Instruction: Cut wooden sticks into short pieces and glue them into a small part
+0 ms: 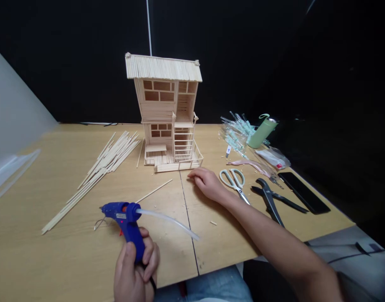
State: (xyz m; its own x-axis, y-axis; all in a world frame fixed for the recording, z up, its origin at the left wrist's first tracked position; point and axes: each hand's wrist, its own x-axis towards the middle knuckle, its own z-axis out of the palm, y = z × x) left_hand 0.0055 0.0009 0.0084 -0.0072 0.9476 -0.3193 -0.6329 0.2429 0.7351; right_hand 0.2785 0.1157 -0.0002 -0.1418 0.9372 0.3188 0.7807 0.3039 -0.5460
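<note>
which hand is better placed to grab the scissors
Right, probably: the right hand is empty and rests just beside the scissors, while the left hand is further off, gripping the blue glue gun.

Left hand (pixel 131 272) low, fingers (pixel 150 256) curled shut, right arm (pixel 268 230) outstretched, right hand (pixel 206 183) resting palm-down

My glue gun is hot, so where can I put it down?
Bare tabletop lies left of your glue gun, below the stick pile. The right side is crowded: scissors, pliers, phone.
</note>
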